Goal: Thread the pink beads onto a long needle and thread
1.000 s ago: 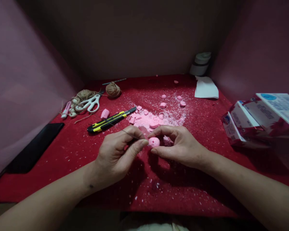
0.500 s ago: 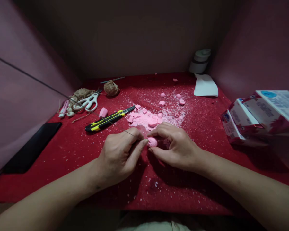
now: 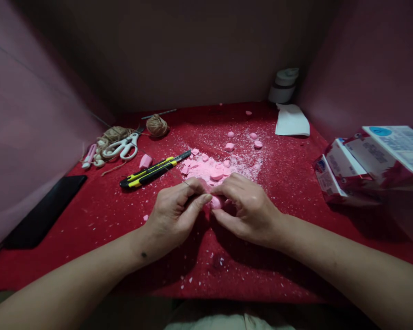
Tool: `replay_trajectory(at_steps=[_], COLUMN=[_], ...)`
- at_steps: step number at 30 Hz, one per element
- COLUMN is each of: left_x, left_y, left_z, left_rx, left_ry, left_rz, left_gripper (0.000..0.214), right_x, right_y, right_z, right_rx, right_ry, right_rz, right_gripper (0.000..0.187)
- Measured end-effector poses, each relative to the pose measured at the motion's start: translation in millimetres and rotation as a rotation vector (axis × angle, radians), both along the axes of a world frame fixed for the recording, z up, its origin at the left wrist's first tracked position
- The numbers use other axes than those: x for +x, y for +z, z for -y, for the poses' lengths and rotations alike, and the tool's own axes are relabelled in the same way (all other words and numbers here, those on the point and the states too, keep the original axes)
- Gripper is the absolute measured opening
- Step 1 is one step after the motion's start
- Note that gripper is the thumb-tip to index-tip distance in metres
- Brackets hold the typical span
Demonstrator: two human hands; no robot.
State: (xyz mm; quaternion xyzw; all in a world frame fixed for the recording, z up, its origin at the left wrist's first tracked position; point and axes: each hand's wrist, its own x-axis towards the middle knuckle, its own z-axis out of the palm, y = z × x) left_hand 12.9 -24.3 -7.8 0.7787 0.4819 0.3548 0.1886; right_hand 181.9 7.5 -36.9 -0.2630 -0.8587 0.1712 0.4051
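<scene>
My right hand is closed around a small rounded pink lump, which looks like carved soap; fingers and thumb hide part of it. Right beside it, my left hand pinches a thin dark wire, its fingertips touching the lump's left side. The wire runs back over the left knuckles toward the upper left, where it looks faint. Whether its tip sits inside the lump is hidden by the fingers. Just beyond both hands lies a heap of pink shavings and chips.
A black-and-yellow utility knife, blade out, lies left of the heap. Behind it are white scissors, a ball of twine and a pink block. Cartons stand right, near folded white paper and a bottle.
The wire's far part has swung upward and looks fainter. My left fingertips have shifted slightly against the pink lump, while my right hand keeps its hold with little movement.
</scene>
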Motion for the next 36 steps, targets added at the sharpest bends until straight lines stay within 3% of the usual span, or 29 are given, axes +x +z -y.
replay_trajectory(at_steps=[7, 10, 17, 24, 30, 36], left_x=[1, -1, -5, 0, 3, -2], left_y=[8.9, 9.0, 5.9, 7.2, 3.9, -2.1], left_z=[0, 0, 1, 3, 2, 3], left_rx=[-0.488, -0.542, -0.434, -0.137, -0.015, 0.231], left_ry=[0.059, 0.072, 0.073, 0.042, -0.020, -0.081], left_rz=[0.550, 0.653, 0.514, 0.208, 0.090, -0.121], left_gripper=[0.015, 0.016, 0.011, 0.011, 0.012, 0.007], right_x=[0, 0, 0, -1, -1, -2], right_y=[5.1, 6.1, 6.1, 3.9, 1.4, 1.0], right_z=[-1, -1, -1, -1, 0, 1], right_rx=[-0.103, -0.151, -0.180, -0.094, -0.017, -0.016], right_ry=[0.003, -0.010, -0.008, -0.011, -0.001, -0.010], right_rz=[-0.090, -0.102, -0.135, -0.107, -0.087, -0.076], right_gripper=[0.006, 0.007, 0.010, 0.009, 0.006, 0.007])
